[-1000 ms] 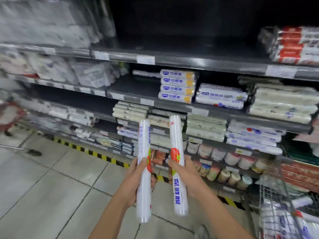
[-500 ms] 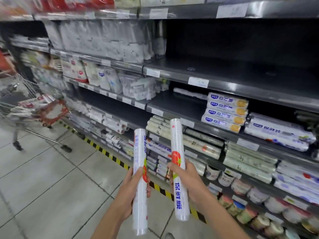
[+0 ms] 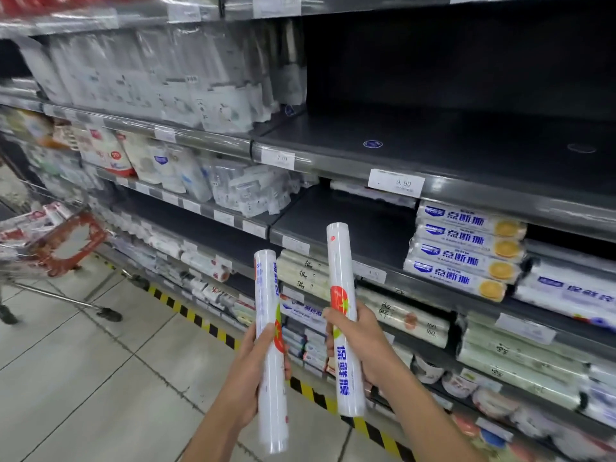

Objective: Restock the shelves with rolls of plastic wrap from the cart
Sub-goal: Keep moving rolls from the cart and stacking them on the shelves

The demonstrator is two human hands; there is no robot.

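Two white plastic wrap rolls with a red tomato print stand upright in front of the shelves. My left hand grips the left roll round its middle. My right hand grips the right roll, which bears blue lettering and stands a little higher. Straight ahead is a dark bare shelf with price tags on its edge. One level down, another bare shelf patch lies beside stacked blue-labelled wrap packs. The cart with red trim stands at the far left on the tiled floor.
Bagged goods fill the upper left shelves. Lower shelves hold stacked rolls and small tubs. A yellow-black striped strip runs along the shelf base. Grey tiled floor spreads to the left.
The view has swung left and up along the shelves, bringing the bare shelf and the cart at left into sight. Both hands still hold their rolls upright, the right one slightly raised.
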